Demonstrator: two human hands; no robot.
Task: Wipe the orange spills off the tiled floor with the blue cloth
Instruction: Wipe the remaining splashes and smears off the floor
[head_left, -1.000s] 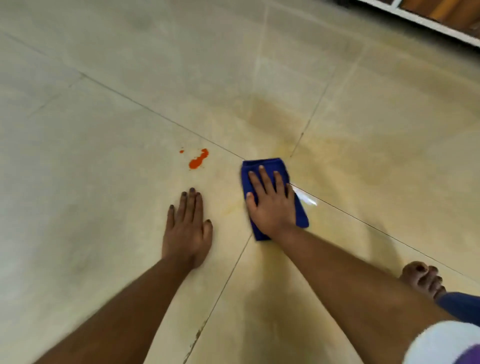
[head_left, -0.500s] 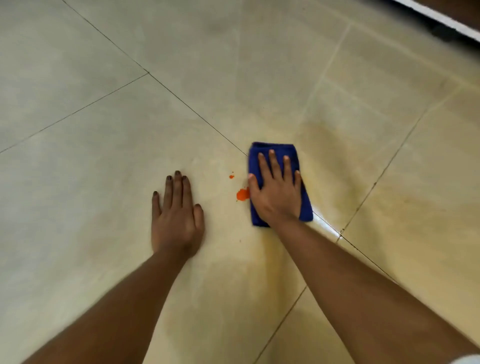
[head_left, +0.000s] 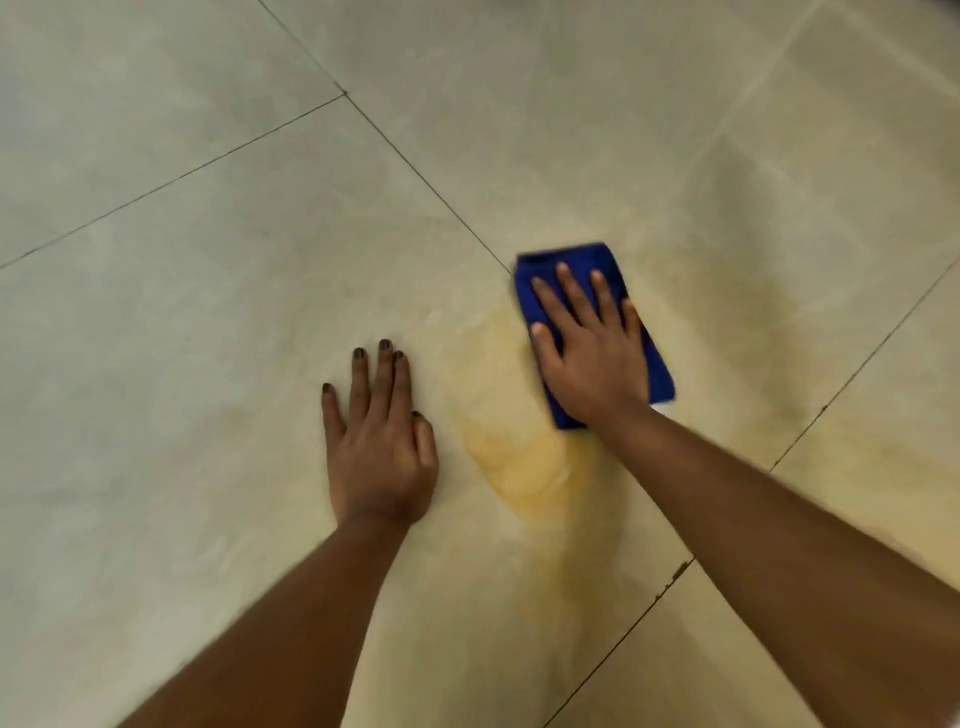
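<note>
A folded blue cloth (head_left: 569, 259) lies flat on the beige tiled floor (head_left: 208, 322). My right hand (head_left: 587, 353) presses down on it with fingers spread, covering most of it. My left hand (head_left: 379, 441) rests flat on the tile to the left, palm down and holding nothing. Between the two hands a pale orange-yellow smear (head_left: 524, 467) marks the tile, just left of and below the cloth. No solid orange blob shows. A fainter yellowish haze (head_left: 737, 332) spreads right of the cloth.
Dark grout lines (head_left: 415, 171) cross the floor diagonally, one running up to the cloth's top left corner. Another grout line (head_left: 852, 374) runs at the right. Both of my forearms reach in from the bottom edge.
The orange blob beside my right thumb is gone, and a pale orange smear lies there now. My right hand with the cloth has slid across that spot. The left hand stays planted.
</note>
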